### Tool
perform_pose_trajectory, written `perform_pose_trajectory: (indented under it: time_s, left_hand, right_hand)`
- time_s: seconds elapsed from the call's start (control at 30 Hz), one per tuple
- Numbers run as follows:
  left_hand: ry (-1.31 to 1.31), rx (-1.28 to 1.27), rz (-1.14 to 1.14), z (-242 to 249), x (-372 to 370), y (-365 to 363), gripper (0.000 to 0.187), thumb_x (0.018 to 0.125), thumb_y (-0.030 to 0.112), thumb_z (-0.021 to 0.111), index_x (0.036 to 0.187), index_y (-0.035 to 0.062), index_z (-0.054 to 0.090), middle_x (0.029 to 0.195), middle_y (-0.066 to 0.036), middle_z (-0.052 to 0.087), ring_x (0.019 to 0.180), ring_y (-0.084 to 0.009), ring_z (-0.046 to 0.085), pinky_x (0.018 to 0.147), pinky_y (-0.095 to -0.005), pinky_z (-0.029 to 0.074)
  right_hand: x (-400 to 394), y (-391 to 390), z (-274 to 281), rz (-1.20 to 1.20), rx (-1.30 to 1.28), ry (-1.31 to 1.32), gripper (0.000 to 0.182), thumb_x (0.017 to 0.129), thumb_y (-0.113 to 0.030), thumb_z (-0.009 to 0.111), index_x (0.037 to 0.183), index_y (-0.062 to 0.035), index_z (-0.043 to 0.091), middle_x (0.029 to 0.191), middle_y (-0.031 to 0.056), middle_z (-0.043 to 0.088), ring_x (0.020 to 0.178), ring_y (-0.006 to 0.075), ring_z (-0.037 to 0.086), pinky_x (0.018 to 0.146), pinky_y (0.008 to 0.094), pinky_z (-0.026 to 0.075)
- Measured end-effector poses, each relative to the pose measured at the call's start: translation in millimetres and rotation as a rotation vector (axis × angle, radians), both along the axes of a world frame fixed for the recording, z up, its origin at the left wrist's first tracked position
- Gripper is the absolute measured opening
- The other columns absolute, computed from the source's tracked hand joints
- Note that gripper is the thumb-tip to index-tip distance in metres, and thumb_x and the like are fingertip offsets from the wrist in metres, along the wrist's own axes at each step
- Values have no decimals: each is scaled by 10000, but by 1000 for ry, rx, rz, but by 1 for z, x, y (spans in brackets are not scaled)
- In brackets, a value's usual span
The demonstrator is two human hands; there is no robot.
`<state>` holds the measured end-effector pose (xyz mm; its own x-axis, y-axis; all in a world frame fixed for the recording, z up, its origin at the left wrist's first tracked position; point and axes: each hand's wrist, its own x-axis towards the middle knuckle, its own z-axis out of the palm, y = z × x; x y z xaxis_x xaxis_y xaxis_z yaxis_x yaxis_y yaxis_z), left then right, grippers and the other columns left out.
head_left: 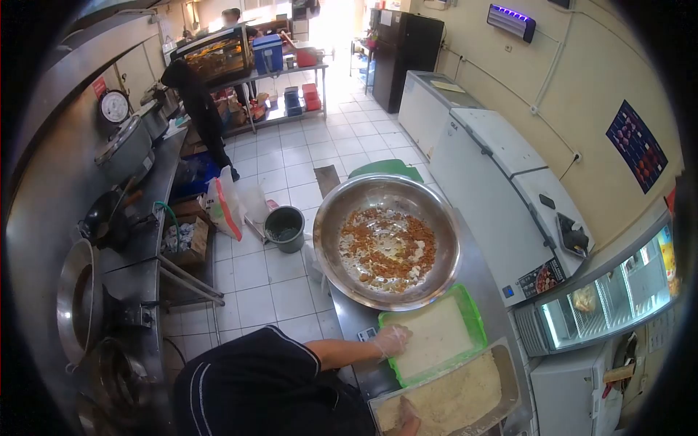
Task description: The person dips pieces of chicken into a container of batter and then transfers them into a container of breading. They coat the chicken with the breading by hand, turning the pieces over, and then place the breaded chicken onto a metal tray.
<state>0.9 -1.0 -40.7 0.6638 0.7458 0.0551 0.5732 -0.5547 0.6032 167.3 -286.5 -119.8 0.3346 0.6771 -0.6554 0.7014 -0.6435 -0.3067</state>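
Observation:
My left hand (393, 340), in a clear plastic glove, is at the left side of a bright green tray (476, 320). Its fingers curl over the rim, beside a pale, smooth layer of powder or batter (436, 336). Lower down, my right hand (410, 421) is at the near left edge of a metal tray (509, 378) of pale yellow crumbs or flour (458, 396); its fingers are only partly visible. Beyond the green tray stands a wide steel bowl (331, 240) with orange-brown crumbs and white bits (389, 251) spread over its bottom.
A small digital scale (366, 334) lies beside the green tray on the steel table (483, 269). A grey bucket (284, 229) stands on the tiled floor. Chest freezers (487, 174) line the right wall. Woks and pots (109, 218) are at left, and a person in black (200, 109) stands farther back.

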Motion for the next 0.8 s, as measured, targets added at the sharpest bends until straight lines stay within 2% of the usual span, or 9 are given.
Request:
perform_pose_trajectory:
  time_s: [0.3,0.43,0.47,0.5,0.53,0.57,0.6,0.7,0.8]
  left_hand:
    - [54,-8,73,-8,5,-3,237,746,173,602,934,49,673,955,-175,690,926,-367,681,866,-483,552]
    - [144,113,49,-13,-2,6,140,726,226,618,762,100,668,820,-161,672,784,-347,658,744,-492,524]
    - [279,728,21,-43,-1,10,135,733,233,628,691,106,645,751,-150,640,697,-330,616,673,-488,505]
    - [239,435,21,-80,-4,14,147,726,239,652,652,114,630,699,-146,614,648,-317,592,619,-470,493]
    - [74,496,-34,-89,-8,22,163,715,264,687,653,124,633,681,-146,609,655,-317,602,594,-458,490]
    - [139,450,-159,-75,-9,23,233,738,305,718,659,104,632,680,-154,639,641,-331,635,597,-477,513]
    - [40,83,15,-4,4,6,305,769,359,728,722,68,648,685,-171,670,627,-348,667,606,-490,541]
    - [159,185,20,30,8,-1,302,799,344,706,888,56,683,698,-206,671,645,-379,684,647,-502,559]
    - [96,206,0,24,9,0,288,789,328,722,878,59,672,715,-211,672,667,-382,687,659,-503,553]
  right_hand:
    - [11,-31,-31,91,79,48,956,901,-606,609,1576,-13,282,1589,152,396,1484,270,346,1246,485,240]
    - [20,-42,-70,126,275,107,945,892,-588,632,1562,-12,298,1571,151,414,1459,269,374,1230,497,263]
    - [13,-33,-64,78,353,141,884,900,-559,639,1533,-16,345,1539,155,449,1419,276,418,1197,505,305]
    - [7,-33,-65,12,418,158,824,907,-530,646,1503,-20,393,1507,159,483,1378,283,462,1164,513,348]
    - [6,-33,-71,-59,491,154,765,914,-501,654,1474,-25,440,1475,163,518,1337,291,506,1132,521,390]
    - [2,-49,-77,-144,550,140,707,921,-471,661,1444,-29,488,1443,168,552,1297,298,551,1099,530,432]
    - [-3,-67,-90,-213,633,98,649,928,-442,668,1415,-33,535,1411,172,587,1256,305,595,1066,538,474]
    - [21,-34,-39,-621,679,344,654,940,-439,654,1433,-35,509,1435,174,555,1276,316,573,1084,538,452]
    - [43,-34,-8,-861,771,469,659,951,-436,639,1451,-36,483,1460,177,524,1295,327,551,1101,538,430]
